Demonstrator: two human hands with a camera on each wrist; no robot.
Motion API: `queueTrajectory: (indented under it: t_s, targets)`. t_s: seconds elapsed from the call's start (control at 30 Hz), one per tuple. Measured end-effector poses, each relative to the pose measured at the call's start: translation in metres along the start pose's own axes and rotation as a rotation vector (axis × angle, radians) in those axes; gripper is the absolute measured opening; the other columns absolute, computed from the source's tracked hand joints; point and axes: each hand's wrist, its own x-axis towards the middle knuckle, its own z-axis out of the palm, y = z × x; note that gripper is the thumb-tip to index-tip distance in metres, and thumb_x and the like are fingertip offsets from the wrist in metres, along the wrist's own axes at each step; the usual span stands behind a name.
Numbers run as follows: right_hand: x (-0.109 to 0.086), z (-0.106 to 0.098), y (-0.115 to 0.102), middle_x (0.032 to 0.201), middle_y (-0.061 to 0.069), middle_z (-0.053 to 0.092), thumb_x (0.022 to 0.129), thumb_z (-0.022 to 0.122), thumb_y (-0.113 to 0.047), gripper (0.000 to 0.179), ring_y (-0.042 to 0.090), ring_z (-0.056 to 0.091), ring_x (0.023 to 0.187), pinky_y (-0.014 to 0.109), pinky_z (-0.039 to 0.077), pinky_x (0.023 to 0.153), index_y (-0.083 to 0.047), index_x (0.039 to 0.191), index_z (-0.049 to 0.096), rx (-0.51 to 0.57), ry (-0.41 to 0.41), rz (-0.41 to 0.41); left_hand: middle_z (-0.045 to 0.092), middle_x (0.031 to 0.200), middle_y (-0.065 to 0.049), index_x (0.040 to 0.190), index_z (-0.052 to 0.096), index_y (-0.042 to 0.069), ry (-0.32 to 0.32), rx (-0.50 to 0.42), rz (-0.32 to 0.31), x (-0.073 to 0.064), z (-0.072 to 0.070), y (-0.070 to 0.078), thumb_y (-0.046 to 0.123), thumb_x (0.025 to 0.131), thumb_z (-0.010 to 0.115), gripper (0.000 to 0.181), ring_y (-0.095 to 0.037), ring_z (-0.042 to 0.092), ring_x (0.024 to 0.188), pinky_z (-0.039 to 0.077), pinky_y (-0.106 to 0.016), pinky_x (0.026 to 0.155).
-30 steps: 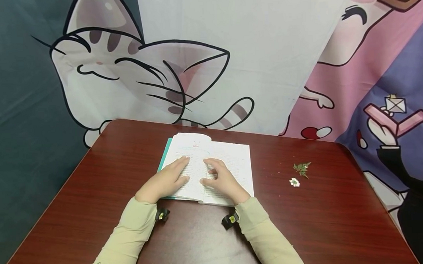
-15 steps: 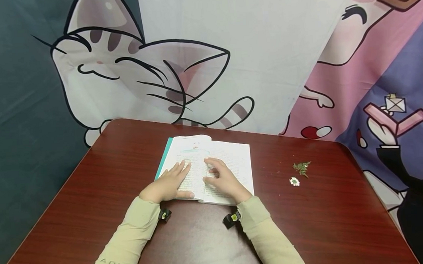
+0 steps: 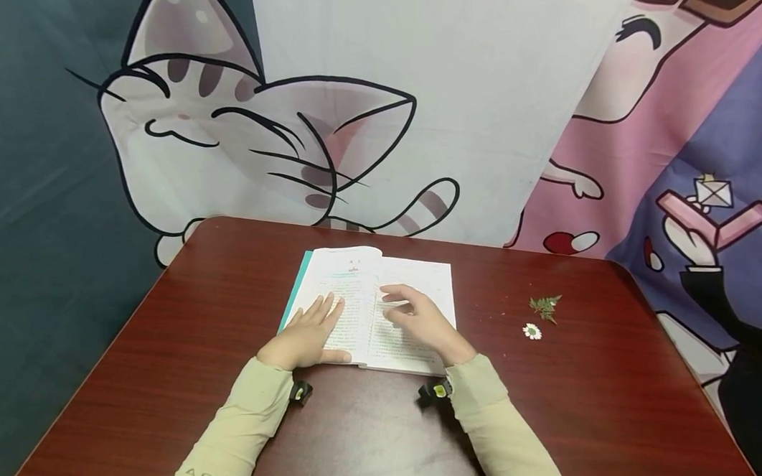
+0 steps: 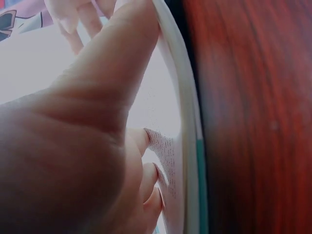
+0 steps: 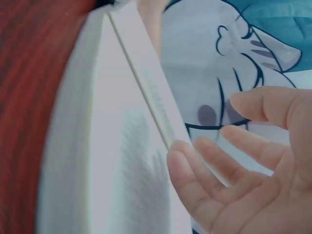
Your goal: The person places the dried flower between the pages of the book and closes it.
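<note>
A book [image 3: 415, 268] with a teal cover lies open on the brown table, its pages printed with small text. My left hand [image 3: 305, 339] rests flat on the left page, fingers spread and thumb near the book's lower edge. In the left wrist view that thumb [image 4: 117, 53] crosses the page close to the edge of the page stack. My right hand [image 3: 420, 322] is over the right page with relaxed, slightly bent fingers and nothing between them. The right wrist view shows its fingers [image 5: 187, 178] close over the page near the book's gutter.
To the right of the book lie a green fern sprig [image 3: 544, 307] and a small white daisy [image 3: 532, 331] on the table [image 3: 596, 399]. A printed cloth [image 3: 477, 103] with a cartoon cat hangs behind the table's far edge.
My left hand has flattened onto the left page and slid slightly down, and the raised page under it has settled. My right hand has shifted a little to the right.
</note>
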Motion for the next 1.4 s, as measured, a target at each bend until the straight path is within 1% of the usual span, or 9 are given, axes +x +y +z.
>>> queueTrajectory:
  t_s: [0.1, 0.2, 0.4, 0.53, 0.7, 0.93, 1.13, 1.23, 1.4]
  targets:
    - [-0.006, -0.013, -0.003, 0.124, 0.013, 0.068, 0.096, 0.065, -0.010, 0.039, 0.030, 0.068, 0.104, 0.044, 0.055, 0.089, -0.007, 0.135, 0.063, -0.060, 0.023, -0.032, 0.007, 0.168, -0.023, 0.162, 0.016, 0.002, -0.003, 0.003, -0.004, 0.001, 0.001, 0.000, 0.057, 0.092, 0.066, 0.102, -0.041, 0.004, 0.154, 0.008, -0.062, 0.120]
    - [-0.012, -0.027, -0.004, 0.122, 0.011, 0.069, 0.096, 0.066, -0.010, 0.034, 0.028, 0.068, 0.104, 0.045, 0.054, 0.091, -0.008, 0.130, 0.066, -0.128, 0.054, -0.061, 0.007, 0.168, -0.023, 0.162, 0.016, 0.002, -0.001, 0.007, -0.002, 0.002, 0.002, -0.002, 0.057, 0.092, 0.067, 0.102, -0.041, 0.005, 0.154, 0.008, -0.063, 0.120]
    - [-0.026, -0.056, 0.001, 0.117, 0.012, 0.068, 0.095, 0.068, -0.008, 0.026, 0.026, 0.068, 0.100, 0.044, 0.057, 0.085, -0.002, 0.121, 0.069, -0.295, 0.103, -0.153, 0.007, 0.168, -0.023, 0.162, 0.015, 0.002, 0.002, -0.003, 0.007, 0.001, 0.003, -0.005, 0.058, 0.092, 0.066, 0.103, -0.042, 0.005, 0.154, 0.008, -0.063, 0.120]
    - [-0.035, -0.074, 0.006, 0.108, 0.009, 0.068, 0.095, 0.069, -0.010, 0.024, 0.022, 0.065, 0.091, 0.043, 0.056, 0.081, -0.003, 0.117, 0.071, -0.410, 0.124, -0.175, 0.008, 0.167, -0.024, 0.162, 0.016, 0.001, 0.010, -0.008, 0.012, 0.000, 0.003, -0.005, 0.057, 0.092, 0.067, 0.103, -0.042, 0.005, 0.154, 0.009, -0.064, 0.120]
    - [-0.044, -0.094, 0.016, 0.100, 0.008, 0.066, 0.094, 0.070, -0.009, 0.023, 0.022, 0.061, 0.088, 0.044, 0.053, 0.080, -0.002, 0.116, 0.071, -0.489, 0.147, -0.157, 0.008, 0.167, -0.026, 0.161, 0.017, -0.001, 0.023, -0.014, 0.024, -0.001, 0.002, -0.006, 0.056, 0.091, 0.068, 0.103, -0.043, 0.006, 0.154, 0.009, -0.065, 0.119]
    - [-0.054, -0.116, 0.033, 0.108, 0.014, 0.066, 0.093, 0.070, -0.007, 0.021, 0.029, 0.063, 0.090, 0.050, 0.055, 0.083, -0.003, 0.114, 0.072, -0.574, 0.176, -0.134, 0.006, 0.167, -0.024, 0.162, 0.015, 0.001, 0.012, -0.015, 0.017, -0.001, 0.003, -0.006, 0.056, 0.092, 0.068, 0.103, -0.042, 0.003, 0.154, 0.007, -0.063, 0.120]
    - [-0.060, -0.135, 0.050, 0.110, 0.018, 0.066, 0.090, 0.064, 0.000, 0.024, 0.033, 0.063, 0.095, 0.055, 0.053, 0.088, -0.002, 0.114, 0.070, -0.678, 0.174, -0.089, 0.007, 0.167, -0.023, 0.162, 0.016, 0.001, 0.021, -0.014, 0.021, -0.001, 0.001, -0.005, 0.057, 0.091, 0.068, 0.104, -0.041, 0.004, 0.154, 0.008, -0.063, 0.120]
    - [-0.062, -0.143, 0.057, 0.108, 0.019, 0.066, 0.088, 0.063, 0.002, 0.025, 0.036, 0.063, 0.097, 0.057, 0.052, 0.090, -0.001, 0.112, 0.069, -0.698, 0.166, -0.071, 0.009, 0.167, -0.024, 0.161, 0.017, 0.001, 0.028, -0.018, 0.023, 0.000, 0.001, -0.007, 0.058, 0.091, 0.068, 0.104, -0.042, 0.005, 0.154, 0.008, -0.064, 0.120]
    - [-0.069, -0.150, 0.068, 0.104, 0.019, 0.067, 0.088, 0.066, 0.001, 0.021, 0.038, 0.064, 0.098, 0.058, 0.051, 0.092, 0.001, 0.109, 0.070, -0.703, 0.157, -0.055, 0.009, 0.167, -0.024, 0.161, 0.017, 0.001, 0.024, -0.025, 0.018, -0.001, 0.000, -0.006, 0.057, 0.091, 0.068, 0.103, -0.041, 0.006, 0.154, 0.008, -0.063, 0.120]
